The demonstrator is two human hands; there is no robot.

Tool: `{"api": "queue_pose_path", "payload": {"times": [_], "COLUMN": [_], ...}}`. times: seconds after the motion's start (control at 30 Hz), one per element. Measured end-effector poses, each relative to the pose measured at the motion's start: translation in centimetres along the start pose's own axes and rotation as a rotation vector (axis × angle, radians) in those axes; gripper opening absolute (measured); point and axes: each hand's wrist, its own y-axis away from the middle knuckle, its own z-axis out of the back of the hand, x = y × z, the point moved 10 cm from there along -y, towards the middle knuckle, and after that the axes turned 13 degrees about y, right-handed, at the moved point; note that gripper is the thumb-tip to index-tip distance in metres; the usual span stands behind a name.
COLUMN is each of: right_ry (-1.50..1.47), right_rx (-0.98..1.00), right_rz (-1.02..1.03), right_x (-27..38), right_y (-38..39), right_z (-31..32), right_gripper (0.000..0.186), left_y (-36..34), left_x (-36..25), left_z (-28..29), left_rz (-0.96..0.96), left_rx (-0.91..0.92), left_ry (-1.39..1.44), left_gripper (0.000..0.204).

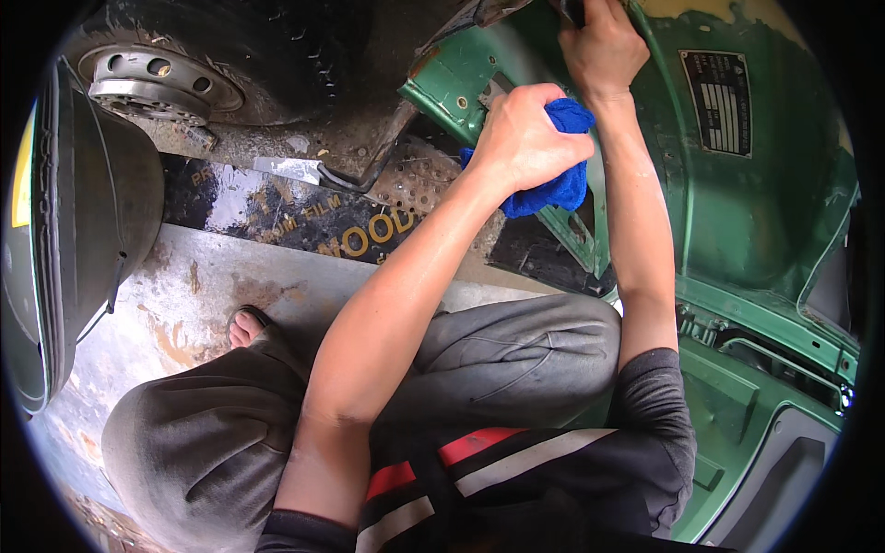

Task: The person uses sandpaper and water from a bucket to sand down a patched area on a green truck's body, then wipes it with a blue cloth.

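Note:
My left hand [525, 138] is closed on a bunched blue cloth [550, 194], which bulges out on both sides of my fingers. The cloth lies against the green metal panel [442, 85] of a vehicle body, over a narrow green strut [570, 235]. Farther up, my right hand [604, 51] is at the upper edge of the view with its fingers curled round something dark. What it grips is mostly cut off by the frame's edge and I cannot make it out. The two hands are close together, the left one nearer to me.
A wheel with a steel rim [166, 83] is at the upper left. Below it lies a dark printed board [277, 207]. A large rounded grey part [101, 212] stands at the far left. On the right are a green body panel with a data plate [717, 101] and a green door [719, 405].

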Motion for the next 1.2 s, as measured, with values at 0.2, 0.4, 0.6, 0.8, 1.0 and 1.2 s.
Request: {"api": "queue_pose_path", "payload": {"times": [0.2,0.4,0.6,0.8,1.0,1.2], "right_ry": [-0.049,-0.096,-0.084,-0.014,0.0,-0.019], "right_rx": [-0.034,-0.056,0.015,0.086,0.089,0.047], "right_rz": [-0.079,-0.022,0.001,0.002,0.003,-0.021], "right_x": [-1.4,-0.5,0.3,1.3,1.1,0.4], "right_y": [-0.3,0.3,1.3,1.7,1.6,1.5], "right_z": [2.4,2.2,1.4,0.3,0.5,0.2], "right_gripper": [0.013,0.015,0.014,0.017,0.019,0.012], "left_y": [0.4,0.7,0.9,0.6,0.5,0.4], "left_x": [0.7,0.7,1.0,0.7,0.4,0.8], "left_z": [0.0,0.0,0.0,0.5,0.6,0.4], "left_rz": [-0.02,-0.033,0.004,0.012,-0.016,0.014], "left_rx": [-0.053,-0.086,-0.057,-0.06,-0.069,-0.056], "left_ry": [-0.012,0.011,0.006,-0.023,-0.022,-0.01], "left_gripper": [0.032,0.031,0.036,0.033,0.033,0.034]}}
